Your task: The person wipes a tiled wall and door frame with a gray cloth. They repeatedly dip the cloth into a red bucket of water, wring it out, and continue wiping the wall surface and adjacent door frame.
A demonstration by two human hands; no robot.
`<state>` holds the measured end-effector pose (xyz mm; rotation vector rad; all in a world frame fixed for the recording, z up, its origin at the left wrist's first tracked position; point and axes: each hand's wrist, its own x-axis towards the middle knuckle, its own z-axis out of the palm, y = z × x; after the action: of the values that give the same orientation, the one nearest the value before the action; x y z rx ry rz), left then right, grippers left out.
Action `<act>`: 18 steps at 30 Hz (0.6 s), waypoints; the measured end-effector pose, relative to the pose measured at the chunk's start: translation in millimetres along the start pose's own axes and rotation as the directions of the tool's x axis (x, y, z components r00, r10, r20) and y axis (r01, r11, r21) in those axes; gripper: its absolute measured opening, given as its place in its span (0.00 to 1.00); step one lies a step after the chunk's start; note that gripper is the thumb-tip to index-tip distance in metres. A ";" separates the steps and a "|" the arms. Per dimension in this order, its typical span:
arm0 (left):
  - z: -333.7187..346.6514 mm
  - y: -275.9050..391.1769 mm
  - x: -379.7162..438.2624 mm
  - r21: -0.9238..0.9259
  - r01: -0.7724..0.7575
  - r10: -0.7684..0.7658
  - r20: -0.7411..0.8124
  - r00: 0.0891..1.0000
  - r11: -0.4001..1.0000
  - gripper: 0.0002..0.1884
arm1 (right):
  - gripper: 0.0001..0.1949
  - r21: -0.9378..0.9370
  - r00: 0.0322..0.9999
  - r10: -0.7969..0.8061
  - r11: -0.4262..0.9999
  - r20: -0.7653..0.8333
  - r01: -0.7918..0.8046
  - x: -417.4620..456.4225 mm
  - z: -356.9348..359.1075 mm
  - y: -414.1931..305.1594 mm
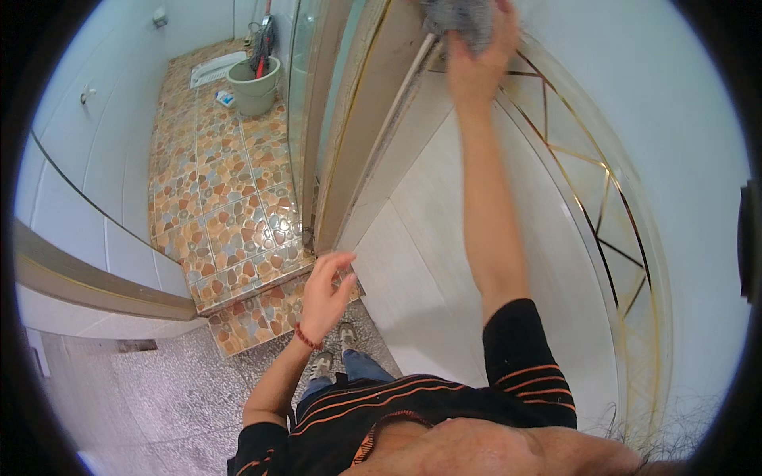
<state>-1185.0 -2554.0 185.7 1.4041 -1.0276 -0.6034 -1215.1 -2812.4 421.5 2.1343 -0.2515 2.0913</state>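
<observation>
My right hand [479, 74] reaches up to the top edge of the view, its fingers closed around a grey cloth [467, 21]. The cloth lies against the upper part of the brown door frame [372, 89], where it meets the tiled wall; its far side is cut off by the picture edge. Lower down, my left hand [324, 297] hangs in the doorway with nothing in it, fingers loosely bent and thumb apart. A red beaded bracelet [306, 338] circles that wrist. Pale wall tiles [428, 256] and a decorative band with gold lines [601, 172] run beside my right arm.
Beyond the doorway, a pale bucket [256, 95] holds a mop [262, 44]. Near it are a white bottle [225, 99] and a squat toilet [217, 68]. A glass panel [300, 107] stands beside the frame. A pebble-patterned step [256, 318] rises from the speckled floor [161, 392].
</observation>
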 end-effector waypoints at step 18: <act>-7.2 -92.4 -104.7 0.246 0.379 -0.405 0.061 0.912 0.892 0.14 | 0.29 0.097 0.999 0.036 0.994 0.035 -0.039 -65.9 -7.5 -34.9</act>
<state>-1207.4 -2472.6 74.2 1.8235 -0.9251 -0.8891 -1216.0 -2775.4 356.3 2.2379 -0.1978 2.1324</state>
